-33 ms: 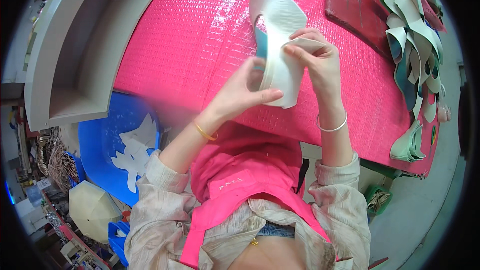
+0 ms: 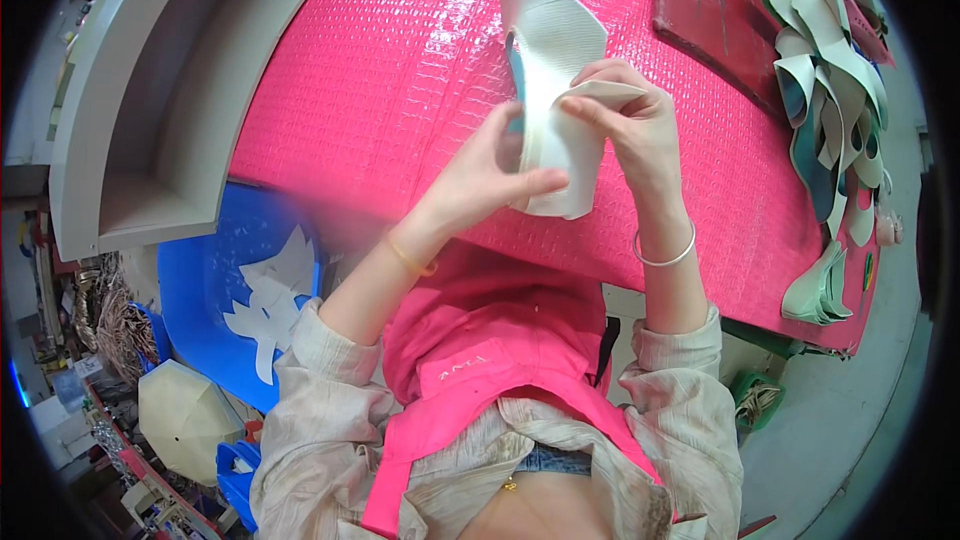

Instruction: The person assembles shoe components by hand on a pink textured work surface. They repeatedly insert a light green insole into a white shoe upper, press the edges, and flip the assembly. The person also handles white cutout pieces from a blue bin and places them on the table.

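A white shoe upper (image 2: 556, 25) with a ribbed far end and a teal underside stands bent in a curve over the pink-covered table (image 2: 370, 100). My right hand (image 2: 630, 112) pinches a flap of its edge between thumb and fingers. On its left side, my left hand (image 2: 490, 175) is curled round the near part, thumb across the white face and fingers behind. Those left fingers are partly hidden by the upper and a little blurred. Between the two hands the smooth near part hangs close to the table's front edge.
Similar white and teal uppers (image 2: 835, 90) lie piled at the right, beside a dark red board (image 2: 715, 15). Folded pale green pieces (image 2: 818, 290) lie nearer. At left are a grey shelf box (image 2: 75, 160) and a blue chair (image 2: 195, 290) with white scraps (image 2: 270, 290).
The upper has turned slightly, so less of its teal side shows. My left thumb and fingers have shifted a little upward along it. My right hand keeps its pinch.
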{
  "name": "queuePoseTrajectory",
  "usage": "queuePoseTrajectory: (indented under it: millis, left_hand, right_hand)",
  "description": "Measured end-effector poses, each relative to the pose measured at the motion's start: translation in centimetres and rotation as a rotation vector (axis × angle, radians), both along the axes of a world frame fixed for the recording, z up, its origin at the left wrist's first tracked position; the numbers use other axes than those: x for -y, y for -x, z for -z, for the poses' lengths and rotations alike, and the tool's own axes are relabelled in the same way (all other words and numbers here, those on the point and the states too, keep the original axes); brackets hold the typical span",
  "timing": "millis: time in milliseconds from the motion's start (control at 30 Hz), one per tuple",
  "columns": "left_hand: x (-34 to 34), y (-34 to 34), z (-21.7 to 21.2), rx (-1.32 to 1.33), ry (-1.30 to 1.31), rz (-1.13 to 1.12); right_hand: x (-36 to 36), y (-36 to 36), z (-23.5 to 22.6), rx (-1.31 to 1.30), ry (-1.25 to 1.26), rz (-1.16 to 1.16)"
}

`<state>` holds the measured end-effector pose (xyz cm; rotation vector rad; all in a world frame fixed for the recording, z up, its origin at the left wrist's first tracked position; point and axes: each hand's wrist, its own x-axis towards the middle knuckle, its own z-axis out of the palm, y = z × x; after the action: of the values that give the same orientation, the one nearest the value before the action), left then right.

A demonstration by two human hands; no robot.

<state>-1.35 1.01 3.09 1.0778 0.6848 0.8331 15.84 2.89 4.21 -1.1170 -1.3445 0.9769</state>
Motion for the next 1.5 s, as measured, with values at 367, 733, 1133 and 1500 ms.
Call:
queuePoseTrajectory:
  millis: [367,733,1133,1500]
  left_hand:
    - [0.6,-0.7,-0.2,0.246,0.08,-0.155]
    - [2.0,-0.6,1.6,-0.123,-0.089,-0.121]
    - [-2.8,-0.7,-3.3,0.409,0.092,-0.648]
    - [-5.2,-0.8,-3.4,0.33,-0.001,-0.779]
  right_hand:
    - [-3.9,0.2,0.9,-0.319,0.333,0.069]
    - [-2.4,-0.3,-1.1,-0.45,0.031,0.397]
    - [-0.8,1.9,0.0,-0.1,0.104,-0.403]
    - [0.2,4.4,-1.0,-0.419,0.192,-0.3]
